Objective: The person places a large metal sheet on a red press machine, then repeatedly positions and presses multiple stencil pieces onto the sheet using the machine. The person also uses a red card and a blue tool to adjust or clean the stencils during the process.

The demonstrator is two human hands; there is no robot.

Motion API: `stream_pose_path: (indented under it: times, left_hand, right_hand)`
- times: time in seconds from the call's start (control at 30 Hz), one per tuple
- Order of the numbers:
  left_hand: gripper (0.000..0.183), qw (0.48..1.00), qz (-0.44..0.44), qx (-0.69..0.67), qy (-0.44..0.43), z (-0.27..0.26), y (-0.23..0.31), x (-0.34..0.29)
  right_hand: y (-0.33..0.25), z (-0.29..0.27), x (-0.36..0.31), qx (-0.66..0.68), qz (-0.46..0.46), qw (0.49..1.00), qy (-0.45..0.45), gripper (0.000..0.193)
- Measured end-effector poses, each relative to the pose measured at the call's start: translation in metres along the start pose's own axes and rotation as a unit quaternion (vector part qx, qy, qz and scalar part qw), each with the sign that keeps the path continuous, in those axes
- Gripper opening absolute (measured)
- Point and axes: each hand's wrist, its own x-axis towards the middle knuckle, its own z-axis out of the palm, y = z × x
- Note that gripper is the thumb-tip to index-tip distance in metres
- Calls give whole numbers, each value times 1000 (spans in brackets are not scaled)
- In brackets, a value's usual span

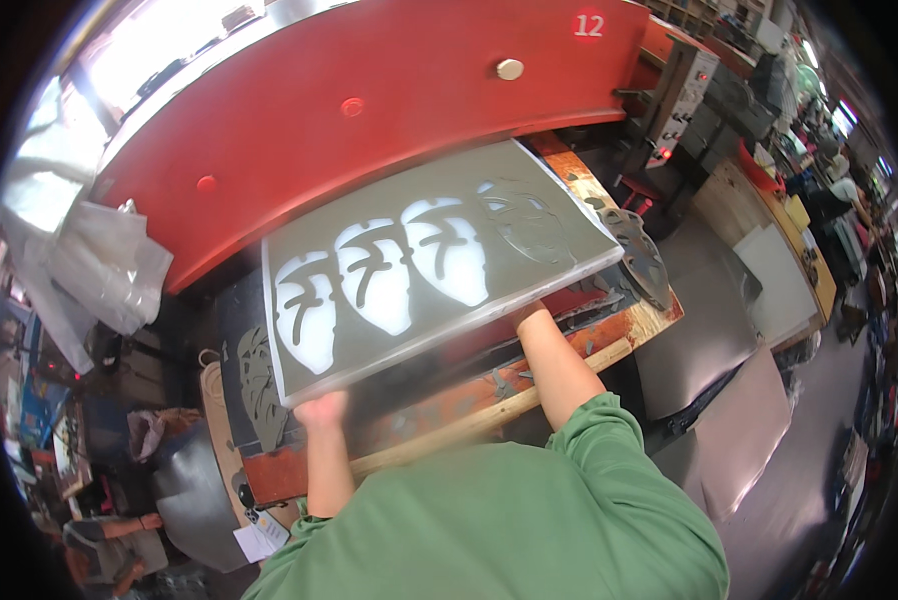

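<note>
A dark grey sheet (377, 225) with several face-shaped cutouts lies on a thick white board (311, 340), whose surface shows through three of the openings. The cutout shape at the right end is still mostly filled with grey. My left hand (321, 408), smeared by motion, holds the board's near left corner with its fingers hidden underneath. Farther right, my right hand (529, 314) grips the near edge from below, its fingers also out of sight. The board is tilted and appears raised over the worktable (439, 425).
A red machine beam (409, 95) spans the far side. Cut grey face shapes lie beside the board, one left (257, 390) and one right (641, 258). A control panel (681, 105) stands at the back right. Dark sheets (734, 425) hang at right; a person (119, 550) is lower left.
</note>
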Motion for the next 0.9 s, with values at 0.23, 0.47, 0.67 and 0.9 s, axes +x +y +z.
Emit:
stream_pose_path:
  times: [0.23, 0.47, 0.67, 0.9]
  left_hand:
    - [55, 999, 17, -24, 33, 13, -9, -10]
    - [54, 1000, 23, -12, -5, 11, -10, -9]
    - [50, 1000, 18, -19, -17, 5, -7, -6]
    - [50, 999, 16, -39, -11, -1, -5, -1]
  right_hand:
    - [53, 12, 9, 24, 25, 999, 3, 43]
    - [58, 16, 16, 7, 29, 999, 16, 43]
    - [57, 15, 17, -8, 32, 999, 23, 44]
    - [56, 14, 18, -13, 34, 999, 29, 44]
